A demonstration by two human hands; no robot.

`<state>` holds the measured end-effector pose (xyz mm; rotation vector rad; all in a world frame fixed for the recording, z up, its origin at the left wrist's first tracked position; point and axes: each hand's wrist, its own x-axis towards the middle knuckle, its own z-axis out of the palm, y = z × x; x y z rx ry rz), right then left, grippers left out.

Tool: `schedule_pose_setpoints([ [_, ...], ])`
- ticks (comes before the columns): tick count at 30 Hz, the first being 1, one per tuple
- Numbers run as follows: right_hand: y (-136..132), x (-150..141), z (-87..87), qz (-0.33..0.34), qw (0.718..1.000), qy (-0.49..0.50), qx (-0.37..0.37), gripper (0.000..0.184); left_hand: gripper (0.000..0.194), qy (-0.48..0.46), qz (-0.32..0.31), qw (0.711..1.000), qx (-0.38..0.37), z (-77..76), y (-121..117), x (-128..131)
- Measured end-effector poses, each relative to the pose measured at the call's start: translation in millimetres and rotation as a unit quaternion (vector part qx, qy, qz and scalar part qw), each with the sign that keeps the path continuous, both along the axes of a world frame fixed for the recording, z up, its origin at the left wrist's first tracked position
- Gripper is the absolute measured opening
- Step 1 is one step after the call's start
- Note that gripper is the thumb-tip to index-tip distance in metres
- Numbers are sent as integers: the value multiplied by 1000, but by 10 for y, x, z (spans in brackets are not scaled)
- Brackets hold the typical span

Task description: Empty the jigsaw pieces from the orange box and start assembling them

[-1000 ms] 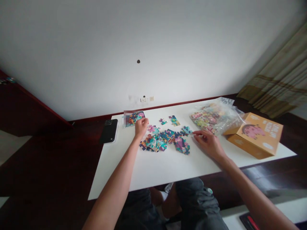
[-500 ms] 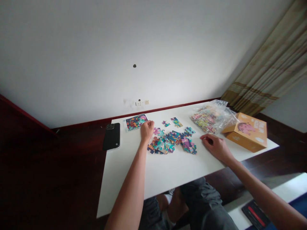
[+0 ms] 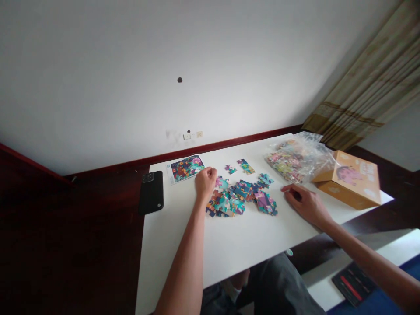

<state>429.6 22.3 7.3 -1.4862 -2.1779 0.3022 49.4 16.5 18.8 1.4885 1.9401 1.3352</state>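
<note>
Jigsaw pieces [image 3: 241,197] of printed card in teal, magenta, orange and navy lie in a loose, overlapping heap directly ahead of the grip, between the two hands. Left hand [image 3: 205,183] sits curled against the heap's left edge, its fingers bunched together and knuckles up; the angle hides whether a piece is pinched inside them, so I cannot tell. Right hand [image 3: 306,205] rests to the right of the heap, its thumb and fingers loosely apart, fingertips on the surface just short of the nearest pieces, with nothing visible between them. Just beyond the left hand lies a glossy picture card [image 3: 185,169], its colourful print facing up in plain view of that grip. Two loose pieces [image 3: 238,168] sit beyond the heap, well clear of both hands. Beyond the right hand, a clear plastic bag [image 3: 297,159] packed with more pieces slumps against an open orange cardboard box [image 3: 349,179]. Left of the left hand, a black smartphone [image 3: 151,192] lies beside the white tabletop board [image 3: 229,249].
</note>
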Motion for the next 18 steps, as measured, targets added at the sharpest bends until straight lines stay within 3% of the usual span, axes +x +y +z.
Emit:
schedule_pose_setpoints([
  [10,-67,-53,2,23,999,-8,43,25,39,-13,-18,1000,16,-84,18,-3],
  [18,-58,-14,-23,46,998,14,28,22,39,-60,-17,998,-2,-116,18,-32],
])
